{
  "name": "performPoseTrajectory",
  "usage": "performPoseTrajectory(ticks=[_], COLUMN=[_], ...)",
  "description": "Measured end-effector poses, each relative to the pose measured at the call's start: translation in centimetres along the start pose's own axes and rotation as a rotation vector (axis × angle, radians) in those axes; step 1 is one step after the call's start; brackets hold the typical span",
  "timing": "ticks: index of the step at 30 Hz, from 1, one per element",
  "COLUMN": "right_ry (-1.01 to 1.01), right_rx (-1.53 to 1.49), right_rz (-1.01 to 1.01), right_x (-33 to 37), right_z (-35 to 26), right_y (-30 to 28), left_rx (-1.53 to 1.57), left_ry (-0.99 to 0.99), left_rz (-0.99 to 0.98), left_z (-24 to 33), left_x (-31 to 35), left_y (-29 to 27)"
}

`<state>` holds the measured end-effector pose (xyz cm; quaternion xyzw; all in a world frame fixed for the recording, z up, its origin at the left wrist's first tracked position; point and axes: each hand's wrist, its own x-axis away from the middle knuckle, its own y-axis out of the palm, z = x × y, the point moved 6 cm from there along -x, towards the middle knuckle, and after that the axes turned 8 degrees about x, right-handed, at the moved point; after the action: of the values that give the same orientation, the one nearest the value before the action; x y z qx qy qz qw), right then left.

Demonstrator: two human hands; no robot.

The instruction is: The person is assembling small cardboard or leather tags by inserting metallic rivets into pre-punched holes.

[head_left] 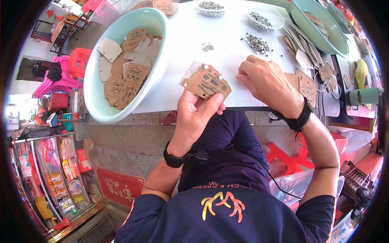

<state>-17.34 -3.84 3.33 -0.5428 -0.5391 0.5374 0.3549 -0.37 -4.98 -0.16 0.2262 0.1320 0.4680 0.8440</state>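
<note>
My left hand (198,109) grips a brown printed cardboard tag (208,83) between thumb and fingers, over the table's near edge. Small shiny round studs sit near the tag's edges, and a pale card shows behind it. To the right, my right hand (263,79) hovers close to the white tabletop with its fingers curled together; whatever they hold is hidden. Beyond it lies a loose pile of metal snap-like pieces (258,44). A smaller cluster of clear or silvery pieces (208,47) rests farther left.
A pale green basin (90,85) full of cardboard tags stands at the left. Small clear bowls of metal pieces (210,8) are at the back. Stacked cards (300,48) and another green basin (344,44) occupy the right. Red stools (281,158) stand below the table.
</note>
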Motion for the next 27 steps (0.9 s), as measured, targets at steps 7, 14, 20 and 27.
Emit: performPoseTrajectory(ticks=[7, 14, 20, 27], right_ry=[0.119, 0.067, 0.053, 0.061], right_rx=[-0.084, -0.01, -0.024, -0.112], right_rz=[-0.024, -0.011, 0.028, 0.073], right_x=[-0.2, 0.0, 0.2, 0.4], right_z=[1.0, 0.3, 0.5, 0.8], right_y=[-0.1, 0.0, 0.4, 0.1], left_rx=[-0.012, -0.008, -0.002, 0.048], left_ry=[0.009, 0.028, 0.025, -0.002], left_rz=[-0.038, -0.047, -0.045, -0.048], left_z=[0.3, 0.3, 0.4, 0.2], left_x=[-0.7, -1.1, -1.7, -2.0], left_y=[0.3, 0.2, 0.4, 0.4])
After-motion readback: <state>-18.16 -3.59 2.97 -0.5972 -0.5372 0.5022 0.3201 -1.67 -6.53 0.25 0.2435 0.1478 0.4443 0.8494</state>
